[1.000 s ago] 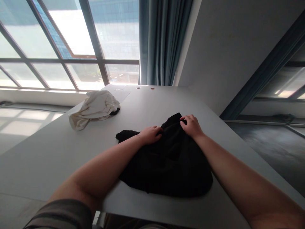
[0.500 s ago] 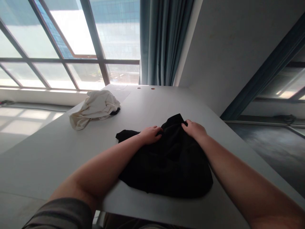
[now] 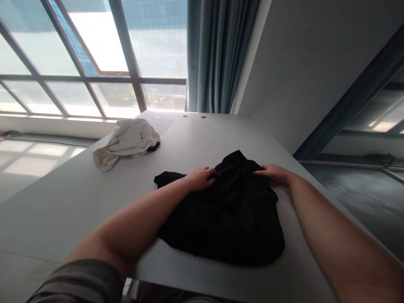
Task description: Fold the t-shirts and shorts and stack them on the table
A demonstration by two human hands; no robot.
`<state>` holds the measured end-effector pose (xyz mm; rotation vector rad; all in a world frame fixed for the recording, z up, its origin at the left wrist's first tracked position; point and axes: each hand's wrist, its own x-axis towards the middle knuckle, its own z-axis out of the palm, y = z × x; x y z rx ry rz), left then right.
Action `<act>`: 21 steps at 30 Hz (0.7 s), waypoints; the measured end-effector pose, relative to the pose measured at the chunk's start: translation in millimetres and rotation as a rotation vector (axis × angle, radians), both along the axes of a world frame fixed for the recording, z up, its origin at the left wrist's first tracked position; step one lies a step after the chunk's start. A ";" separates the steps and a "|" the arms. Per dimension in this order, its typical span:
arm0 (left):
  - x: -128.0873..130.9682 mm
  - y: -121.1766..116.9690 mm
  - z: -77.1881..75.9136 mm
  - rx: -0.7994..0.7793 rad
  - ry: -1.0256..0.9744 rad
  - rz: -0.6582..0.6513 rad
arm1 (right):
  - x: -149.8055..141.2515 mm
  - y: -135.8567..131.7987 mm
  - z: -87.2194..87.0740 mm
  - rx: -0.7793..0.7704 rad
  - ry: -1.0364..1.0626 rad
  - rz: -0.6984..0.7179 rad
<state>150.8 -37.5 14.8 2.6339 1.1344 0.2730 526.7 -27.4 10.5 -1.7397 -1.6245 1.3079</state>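
A black garment, rumpled and perhaps a T-shirt, lies before me on the white table. My left hand rests on its upper left part, the fingers curled into the fabric. At the garment's upper right edge, my right hand pinches the cloth between thumb and fingers; some of those fingers are hidden under or behind it. A short flap of the black cloth sticks out past my left wrist, and another folded corner points away from me between the hands.
A crumpled cream-white cloth with a dark patch at its right end lies at the table's far left. The white table has two round holes near its far edge. Beyond stand windows, a blue-grey curtain and a slanting grey wall.
My right hand has moved to the right along the garment's upper edge, and the cloth's right side is spread slightly wider. My left hand has stayed in place.
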 end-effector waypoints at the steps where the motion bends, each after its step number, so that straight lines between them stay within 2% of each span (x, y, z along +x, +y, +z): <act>1: -0.2 -0.1 0.0 -0.001 -0.003 0.000 | -5.9 2.4 -1.4 0.015 0.002 -0.023; 5: -1.0 0.1 -0.5 -0.005 0.001 0.002 | -21.9 10.2 -7.8 0.095 0.045 -0.081; 13: -0.5 2.3 -4.7 -0.010 -0.013 0.011 | -23.5 16.6 -18.6 0.250 0.098 -0.084; 16: -1.1 -1.7 -0.6 0.052 -0.108 0.002 | -38.8 12.9 -11.8 0.348 0.127 -0.101; 19: -1.2 -6.8 5.5 0.124 -0.323 -0.018 | -68.1 3.5 3.3 0.456 0.177 -0.085; 21: -0.7 -7.5 7.0 0.055 -0.476 -0.016 | -92.1 -5.6 13.3 0.502 0.157 -0.028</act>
